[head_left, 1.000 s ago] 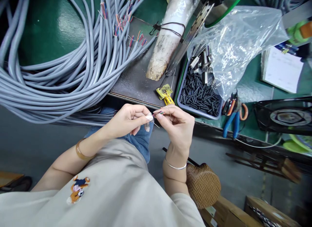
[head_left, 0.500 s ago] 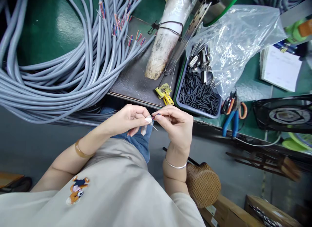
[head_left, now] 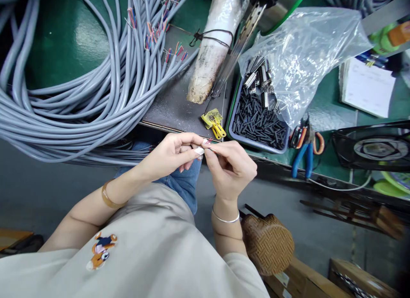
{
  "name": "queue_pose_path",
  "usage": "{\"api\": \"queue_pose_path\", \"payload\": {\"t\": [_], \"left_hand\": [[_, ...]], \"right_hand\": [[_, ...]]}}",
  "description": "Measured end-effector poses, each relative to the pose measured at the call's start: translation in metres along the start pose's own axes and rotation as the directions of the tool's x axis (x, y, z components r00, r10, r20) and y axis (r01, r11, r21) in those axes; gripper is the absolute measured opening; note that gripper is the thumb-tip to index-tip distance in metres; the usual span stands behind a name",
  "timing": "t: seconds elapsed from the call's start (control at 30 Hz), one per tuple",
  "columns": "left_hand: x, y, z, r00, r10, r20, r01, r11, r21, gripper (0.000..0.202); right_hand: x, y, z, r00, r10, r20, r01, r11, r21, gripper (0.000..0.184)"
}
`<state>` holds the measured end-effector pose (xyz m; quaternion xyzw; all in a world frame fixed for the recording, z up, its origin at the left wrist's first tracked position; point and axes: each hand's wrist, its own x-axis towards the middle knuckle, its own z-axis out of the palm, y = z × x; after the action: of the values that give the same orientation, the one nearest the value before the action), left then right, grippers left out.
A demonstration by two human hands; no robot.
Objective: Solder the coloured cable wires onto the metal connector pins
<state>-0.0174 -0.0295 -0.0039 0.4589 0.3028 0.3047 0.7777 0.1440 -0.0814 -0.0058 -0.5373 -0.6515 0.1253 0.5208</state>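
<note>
Thin insulated wires [head_left: 209, 141], a few reddish strands among them, sit between the two hands, just off the near edge of the table [head_left: 77, 42]; the strands are too small to count. The left hand [head_left: 181, 153] has its thumb and index finger closed on them, both tips wrapped in matte white tape [head_left: 199, 150]. The right hand [head_left: 231, 167] pinches a slender, dark strand between thumb and forefinger, its other fingers curled into the palm.

Just beyond the fingers lies a yellow plastic tool [head_left: 218, 129], with a crumpled yellow wrapping at its far end, on a smooth dark board [head_left: 179, 116] flecked with pale specks. Next to it stands a rectangular tray [head_left: 286, 145] with rounded corners, heaped with short, matte black tubes [head_left: 261, 127] and shiny ribbed metal connectors [head_left: 264, 82]. A clear, wrinkled plastic bag [head_left: 307, 46] drapes over the tray's far side. Beside the tray rest pliers [head_left: 303, 161] with blue-sleeved handles.

Left of the board, sleek grey cables [head_left: 105, 106] sweep in thick, rounded curves, their stripped ends splaying into coloured strands. Across the board's far part slants a tapering roll [head_left: 211, 50], whitish, stained brown at its tip and tied with black cord. Behind the right arm stands a stool [head_left: 269, 246] whose seat shows a basket-weave texture.
</note>
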Motion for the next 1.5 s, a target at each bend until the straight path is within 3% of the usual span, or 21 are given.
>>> {"api": "queue_pose_path", "payload": {"t": [0.1,0.23,0.33,0.43,0.53,0.63,0.77,0.83,1.1,1.27,1.37,1.5], "left_hand": [[-0.002,-0.002,0.004,0.999,0.008,-0.038,-0.01,0.999,-0.053,0.03],[-0.009,-0.006,0.013,0.979,0.104,-0.177,-0.101,0.995,0.023,0.02],[-0.013,-0.012,0.016,0.916,0.31,-0.257,-0.236,0.931,0.28,0.012],[-0.013,-0.018,0.016,0.815,0.533,-0.228,-0.356,0.77,0.529,0.006],[-0.01,-0.021,0.015,0.751,0.633,-0.187,-0.424,0.679,0.599,0.003],[-0.007,-0.02,0.017,0.783,0.578,-0.229,-0.407,0.755,0.513,0.006],[-0.007,-0.012,0.018,0.882,0.363,-0.301,-0.299,0.924,0.239,0.01],[-0.007,-0.008,0.017,0.904,0.281,-0.323,-0.246,0.958,0.144,0.013],[-0.006,-0.004,0.013,0.89,0.238,-0.389,-0.211,0.971,0.11,0.015],[-0.006,-0.002,0.013,0.89,0.217,-0.402,-0.194,0.976,0.096,0.015],[-0.005,-0.002,0.012,0.89,0.245,-0.383,-0.232,0.969,0.081,0.014],[-0.006,-0.007,0.009,0.876,0.276,-0.395,-0.237,0.961,0.144,0.016]], "right_hand": [[-0.003,0.003,0.007,0.998,-0.022,-0.065,0.019,0.999,-0.047,0.02],[-0.005,0.004,0.017,0.982,0.15,-0.11,-0.137,0.983,0.12,0.009],[-0.004,0.003,0.021,0.946,0.313,-0.081,-0.277,0.915,0.293,0.007],[-0.003,0.001,0.019,0.918,0.396,-0.026,-0.359,0.855,0.374,0.008],[-0.003,-0.002,0.016,0.903,0.43,0.02,-0.406,0.834,0.373,0.007],[-0.004,-0.004,0.016,0.903,0.43,-0.009,-0.404,0.854,0.328,0.006],[-0.003,-0.006,0.02,0.904,0.427,-0.015,-0.406,0.87,0.28,0.007],[-0.002,-0.006,0.022,0.912,0.411,-0.008,-0.393,0.876,0.279,0.008],[-0.002,-0.005,0.019,0.936,0.353,-0.005,-0.346,0.92,0.184,0.016],[-0.004,-0.004,0.011,0.984,0.167,-0.061,-0.164,0.985,0.051,0.027],[-0.006,-0.004,0.008,0.998,0.067,-0.005,-0.067,0.996,-0.059,0.029],[-0.008,-0.004,0.005,0.998,0.034,0.043,-0.029,0.993,-0.111,0.029]]}}
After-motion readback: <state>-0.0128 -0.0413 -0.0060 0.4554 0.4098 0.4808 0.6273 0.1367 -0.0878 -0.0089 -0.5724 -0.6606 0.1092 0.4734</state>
